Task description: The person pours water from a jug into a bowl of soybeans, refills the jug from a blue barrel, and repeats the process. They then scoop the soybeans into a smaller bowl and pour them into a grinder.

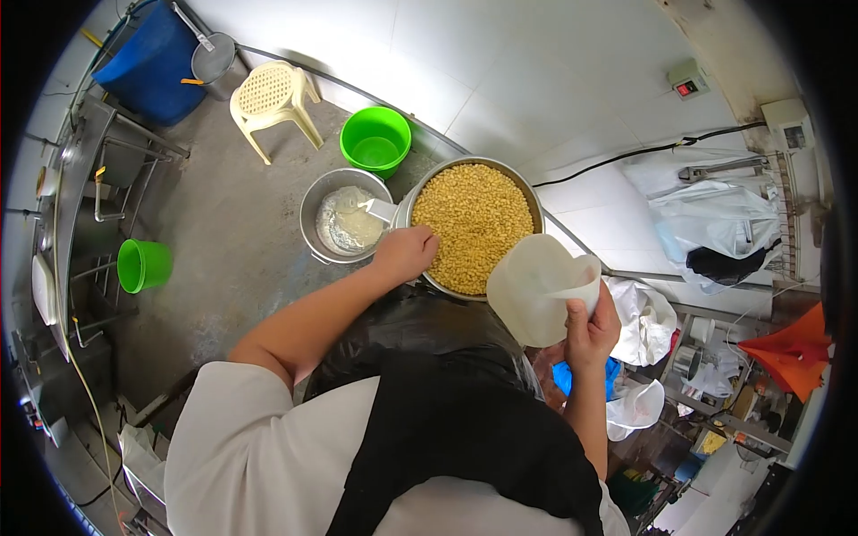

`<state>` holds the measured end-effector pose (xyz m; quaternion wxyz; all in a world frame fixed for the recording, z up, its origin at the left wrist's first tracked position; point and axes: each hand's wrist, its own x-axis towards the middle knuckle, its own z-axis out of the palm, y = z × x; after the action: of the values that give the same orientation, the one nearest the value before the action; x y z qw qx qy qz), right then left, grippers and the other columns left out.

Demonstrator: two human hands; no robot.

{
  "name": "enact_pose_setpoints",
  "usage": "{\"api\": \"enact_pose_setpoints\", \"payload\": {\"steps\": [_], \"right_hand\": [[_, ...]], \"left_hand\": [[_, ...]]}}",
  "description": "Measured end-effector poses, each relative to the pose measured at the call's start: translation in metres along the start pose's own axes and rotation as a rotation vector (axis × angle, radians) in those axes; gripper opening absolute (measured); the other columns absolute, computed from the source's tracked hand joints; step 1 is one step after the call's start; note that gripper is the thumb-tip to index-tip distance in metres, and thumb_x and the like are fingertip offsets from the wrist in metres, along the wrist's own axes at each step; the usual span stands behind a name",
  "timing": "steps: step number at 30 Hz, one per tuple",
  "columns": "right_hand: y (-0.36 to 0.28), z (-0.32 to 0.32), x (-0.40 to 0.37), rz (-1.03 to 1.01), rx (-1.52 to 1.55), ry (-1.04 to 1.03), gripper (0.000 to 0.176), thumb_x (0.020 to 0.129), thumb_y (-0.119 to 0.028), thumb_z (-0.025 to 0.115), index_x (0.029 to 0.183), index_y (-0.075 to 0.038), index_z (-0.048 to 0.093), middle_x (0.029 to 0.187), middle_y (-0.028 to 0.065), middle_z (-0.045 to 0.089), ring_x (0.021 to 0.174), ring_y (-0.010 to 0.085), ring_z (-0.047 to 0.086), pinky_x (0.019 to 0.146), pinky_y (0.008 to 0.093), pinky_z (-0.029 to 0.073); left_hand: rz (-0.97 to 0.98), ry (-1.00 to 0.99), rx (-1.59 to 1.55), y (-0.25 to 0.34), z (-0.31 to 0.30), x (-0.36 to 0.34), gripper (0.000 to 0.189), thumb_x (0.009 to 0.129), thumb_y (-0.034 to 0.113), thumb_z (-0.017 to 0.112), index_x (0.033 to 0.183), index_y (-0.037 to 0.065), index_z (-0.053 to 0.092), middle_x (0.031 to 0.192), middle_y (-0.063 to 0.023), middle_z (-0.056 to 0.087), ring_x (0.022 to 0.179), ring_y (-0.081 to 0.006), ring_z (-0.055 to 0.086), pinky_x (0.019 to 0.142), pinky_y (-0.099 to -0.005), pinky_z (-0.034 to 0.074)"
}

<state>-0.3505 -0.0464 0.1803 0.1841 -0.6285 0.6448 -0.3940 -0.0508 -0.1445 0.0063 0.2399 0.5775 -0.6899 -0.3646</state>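
View from the head camera onto a work area with a grey floor [223,214] and a white panelled wall [527,85]. At centre, a wide round metal pot [538,202] is filled nearly to its rim with small golden-yellow kernels [478,214], spread in a broad layer. The left hand [407,255] lies at the pot's near left rim with its fingers curled; the fingertips are hidden, so whether it grips the rim cannot be told. The right hand [593,335] is closed around the handle side of a translucent whitish plastic jug [523,290], held tilted at the pot's near right side, where it overlaps the rim in this view; contact between the two cannot be judged. Left of the pot stands a smaller round metal vessel [313,207] containing a pale substance [344,228], with a white flat-handled utensil [382,209] leaning in it toward the pot. Just behind these is a bright green round plastic bucket [371,132]. Farther back are a cream plastic stool [266,89] with a perforated seat and a large blue plastic barrel [152,71]; a second bright green plastic bucket [143,265] appears at far left. Foreground: the person's black apron [447,429] over a light shirt [259,438].
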Motion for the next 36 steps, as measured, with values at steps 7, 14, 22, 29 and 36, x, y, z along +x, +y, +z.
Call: {"api": "enact_pose_setpoints", "payload": {"steps": [7,14,22,29,36], "right_hand": [[-0.021,-0.006,0.013,-0.022,-0.053,-0.091,0.06,0.103,-0.031,0.075,0.148,0.005,0.058,0.126,0.0192,0.075,0.115,0.0261,0.072,0.1,0.0368,0.055],[-0.036,-0.01,0.026,-0.049,-0.09,-0.104,0.062,0.103,-0.035,0.074,0.148,0.003,0.059,0.125,0.0196,0.075,0.113,0.0266,0.074,0.098,0.0368,0.056],[-0.045,-0.012,0.03,0.013,-0.068,-0.178,0.064,0.101,-0.035,0.077,0.148,0.004,0.059,0.115,0.0208,0.077,0.104,0.0282,0.076,0.093,0.0373,0.058],[-0.036,-0.015,0.024,0.062,-0.089,-0.2,0.066,0.1,-0.037,0.077,0.148,0.005,0.058,0.111,0.0227,0.077,0.102,0.0293,0.076,0.092,0.0386,0.058],[-0.039,-0.014,0.023,0.061,-0.074,-0.209,0.066,0.1,-0.036,0.077,0.147,0.005,0.059,0.108,0.0232,0.076,0.098,0.0314,0.076,0.088,0.0391,0.058]], "left_hand": [[0.042,0.022,-0.015,-0.001,0.001,0.001,0.034,0.101,0.032,0.064,0.088,0.001,0.071,0.084,-0.0264,0.07,0.08,-0.0492,0.068,0.072,-0.0583,0.053],[0.035,0.009,-0.015,-0.002,0.0,0.002,0.035,0.101,0.032,0.063,0.087,0.001,0.07,0.084,-0.0267,0.07,0.081,-0.0497,0.068,0.072,-0.0579,0.053],[0.043,-0.012,0.008,-0.003,0.001,0.003,0.035,0.102,0.034,0.061,0.089,0.003,0.07,0.084,-0.026,0.071,0.083,-0.0494,0.069,0.075,-0.0595,0.054],[0.023,-0.003,-0.015,-0.001,-0.001,0.003,0.035,0.102,0.033,0.064,0.089,0.001,0.07,0.085,-0.0264,0.071,0.083,-0.0489,0.069,0.074,-0.0565,0.054],[0.021,-0.003,-0.015,0.001,-0.002,0.003,0.035,0.101,0.034,0.064,0.09,0.001,0.07,0.085,-0.0263,0.071,0.084,-0.0486,0.069,0.074,-0.0565,0.054]]}}
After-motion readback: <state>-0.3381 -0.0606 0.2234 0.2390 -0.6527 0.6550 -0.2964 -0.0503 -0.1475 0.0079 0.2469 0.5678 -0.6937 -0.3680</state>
